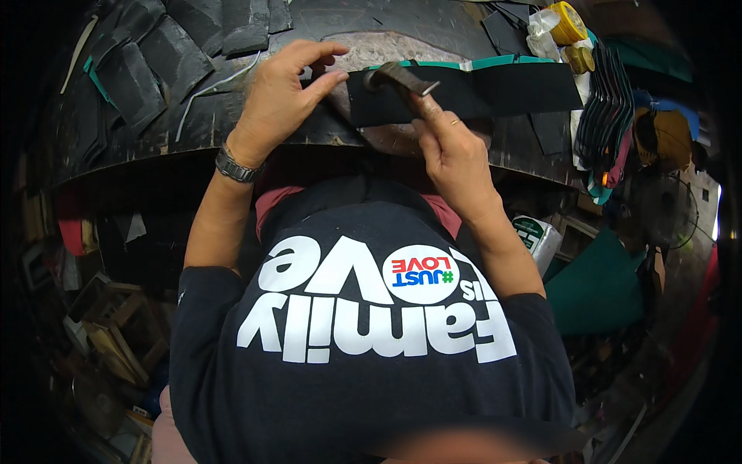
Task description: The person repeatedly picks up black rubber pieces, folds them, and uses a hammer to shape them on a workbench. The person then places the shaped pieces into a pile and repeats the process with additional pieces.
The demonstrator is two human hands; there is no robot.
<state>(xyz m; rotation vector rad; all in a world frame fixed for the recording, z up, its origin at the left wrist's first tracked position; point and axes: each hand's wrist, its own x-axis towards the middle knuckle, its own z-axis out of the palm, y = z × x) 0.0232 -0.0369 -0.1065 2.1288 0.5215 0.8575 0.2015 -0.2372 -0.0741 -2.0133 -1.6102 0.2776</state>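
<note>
A long black strip of sheet material (510,91) with a teal edge (495,62) along its far side lies across the bench. My right hand (456,155) is closed around the handle of a hammer (406,80), whose metal head is over the left part of the strip. Most of the handle is hidden by my fingers. Just beyond the strip's left end is my left hand (282,93), its thumb and forefinger apart and nothing visible between them. Its other fingers are partly hidden. Beneath the strip, a pale worn slab (371,46) shows on the bench.
Black cut pieces (174,58) lie piled at the left of the dark bench (309,147), near a thin white cord (209,89). To the right stand a yellow container (570,23) and a stack of folded black pieces (607,116). A fan (671,209) is farther right.
</note>
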